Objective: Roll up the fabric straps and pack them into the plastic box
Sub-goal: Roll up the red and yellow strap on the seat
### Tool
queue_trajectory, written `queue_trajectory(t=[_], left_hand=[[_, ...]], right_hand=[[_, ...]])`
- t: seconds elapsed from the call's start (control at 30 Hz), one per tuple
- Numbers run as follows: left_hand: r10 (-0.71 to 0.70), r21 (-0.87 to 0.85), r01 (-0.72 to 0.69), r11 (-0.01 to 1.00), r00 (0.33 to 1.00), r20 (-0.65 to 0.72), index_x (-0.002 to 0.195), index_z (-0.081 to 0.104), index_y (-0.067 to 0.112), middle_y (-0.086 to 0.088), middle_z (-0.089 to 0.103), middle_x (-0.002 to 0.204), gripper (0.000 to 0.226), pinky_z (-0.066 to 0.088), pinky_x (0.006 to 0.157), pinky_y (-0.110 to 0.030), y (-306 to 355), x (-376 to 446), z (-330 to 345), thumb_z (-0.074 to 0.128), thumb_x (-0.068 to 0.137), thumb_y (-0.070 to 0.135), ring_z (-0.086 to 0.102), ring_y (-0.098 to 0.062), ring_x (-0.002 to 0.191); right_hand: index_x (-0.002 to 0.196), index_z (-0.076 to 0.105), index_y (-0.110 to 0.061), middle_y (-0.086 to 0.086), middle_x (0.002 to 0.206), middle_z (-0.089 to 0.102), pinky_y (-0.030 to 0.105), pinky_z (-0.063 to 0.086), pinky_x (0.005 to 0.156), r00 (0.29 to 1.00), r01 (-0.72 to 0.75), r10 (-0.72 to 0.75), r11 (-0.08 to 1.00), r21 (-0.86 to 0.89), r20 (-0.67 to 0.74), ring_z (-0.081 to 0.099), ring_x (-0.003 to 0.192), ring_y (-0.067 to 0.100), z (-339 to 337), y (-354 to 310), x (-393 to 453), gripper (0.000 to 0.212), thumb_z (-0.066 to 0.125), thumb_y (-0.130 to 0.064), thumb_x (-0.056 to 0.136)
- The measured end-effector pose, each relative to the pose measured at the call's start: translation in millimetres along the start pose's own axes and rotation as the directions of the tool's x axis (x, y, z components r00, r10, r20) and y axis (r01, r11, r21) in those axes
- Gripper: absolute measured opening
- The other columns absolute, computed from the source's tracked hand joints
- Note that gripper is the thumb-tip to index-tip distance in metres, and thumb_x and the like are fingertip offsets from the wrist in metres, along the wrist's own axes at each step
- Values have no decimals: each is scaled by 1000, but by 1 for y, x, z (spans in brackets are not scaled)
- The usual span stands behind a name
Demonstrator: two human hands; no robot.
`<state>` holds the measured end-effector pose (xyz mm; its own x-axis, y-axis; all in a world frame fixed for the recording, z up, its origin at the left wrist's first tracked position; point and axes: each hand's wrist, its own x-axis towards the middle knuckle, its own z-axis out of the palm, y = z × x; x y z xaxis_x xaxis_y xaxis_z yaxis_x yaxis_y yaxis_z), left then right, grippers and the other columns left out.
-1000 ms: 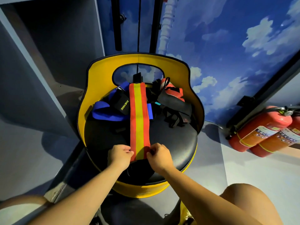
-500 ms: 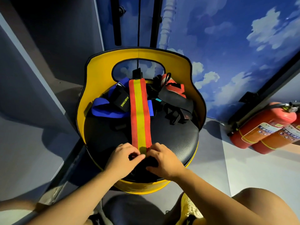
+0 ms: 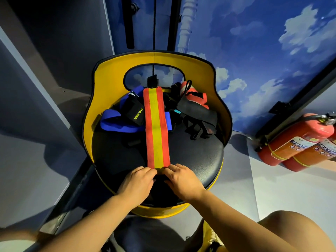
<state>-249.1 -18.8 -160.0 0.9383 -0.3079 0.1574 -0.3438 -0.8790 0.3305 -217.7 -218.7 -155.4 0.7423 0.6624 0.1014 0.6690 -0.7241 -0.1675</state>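
Grey floor (image 3: 272, 188) and a blue wall painted with white clouds (image 3: 263, 51) frame the setting; a yellow-backed stool with a round black seat (image 3: 196, 155) stands at centre.

Item 1: left hand (image 3: 135, 182), at the near edge of the seat, fingers curled onto the near end of the strap.
Item 2: right hand (image 3: 183, 180), just beside the left, fingers likewise curled and gripping the same end. Whether that end is already rolled under the fingertips cannot be told.
Item 3: red-and-yellow fabric strap (image 3: 156, 131), laid flat and straight along the seat, running from the hands to the backrest, crossing over a blue strap (image 3: 116, 124).
Item 4: black wrap marked XUEYING (image 3: 135, 111), left of the striped strap, lying on the blue one.
Item 5: tangle of black and red straps (image 3: 194, 110), right of the striped strap, against the backrest.
Item 6: 2 red fire extinguishers (image 3: 294, 140), lying on the floor at far right, well apart from the stool.
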Motion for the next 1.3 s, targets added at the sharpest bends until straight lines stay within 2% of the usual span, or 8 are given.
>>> queue_trajectory(t=[0.17,0.4,0.53,0.67,0.83,0.93,1.07,1.3], left_hand=[[-10,-99,11,995,1000,16,124,61,24,5,68,109,32,53,83,-36,-4,3,-5,64,92,29,61,-21,101],[12,-58,-11,998,1000,16,130,52,33,8,64,109,46,53,85,-35,-10,6,0,70,88,25,62,-20,100],[-114,-276,115,954,993,20,128,62,31,7,67,108,39,50,89,-35,-13,12,1,70,90,24,58,-18,103],[-182,-318,190,929,982,54,128,68,29,11,61,107,37,46,96,-30,-19,16,5,71,91,31,52,-12,104],[0,-107,2,994,1000,21,124,70,22,8,49,116,33,48,88,-35,-22,16,5,63,96,37,47,-17,101],[46,-86,-47,995,999,-16,116,73,18,9,53,106,28,51,83,-35,-22,18,5,66,93,33,49,-17,95],[-80,-251,67,966,996,-43,109,76,22,12,67,97,23,50,84,-29,-27,25,1,75,87,28,54,-12,92],[-238,-343,244,907,969,61,109,75,27,14,63,101,17,42,86,-23,-25,34,1,66,94,32,52,-10,100]], right_hand=[[118,54,-18,4,101,68,43,50,79,997,-37,34,998,54,62,63,92,30,-4,2,7,32,44,-36,93],[119,47,-13,12,101,68,37,40,73,982,-153,116,955,255,152,60,91,34,-19,10,18,34,63,-21,91],[116,47,-23,4,107,68,41,48,76,972,-199,137,913,357,191,61,93,30,-18,16,22,27,60,-21,92],[117,54,-24,2,112,64,42,51,85,966,-234,168,891,389,195,60,100,25,-8,20,22,24,58,-23,94],[119,70,-17,3,117,53,28,47,96,981,-189,161,922,339,110,55,105,20,-1,25,22,26,61,-23,96],[116,72,-14,4,114,59,37,51,92,991,-130,115,955,268,70,58,100,25,1,22,22,30,54,-27,97],[121,66,-24,-1,112,62,43,52,82,992,-128,126,967,222,23,60,95,24,-1,22,22,34,43,-38,99],[119,70,-25,-3,108,65,37,51,82,975,-216,222,929,300,12,59,96,21,4,22,22,30,52,-38,99]])
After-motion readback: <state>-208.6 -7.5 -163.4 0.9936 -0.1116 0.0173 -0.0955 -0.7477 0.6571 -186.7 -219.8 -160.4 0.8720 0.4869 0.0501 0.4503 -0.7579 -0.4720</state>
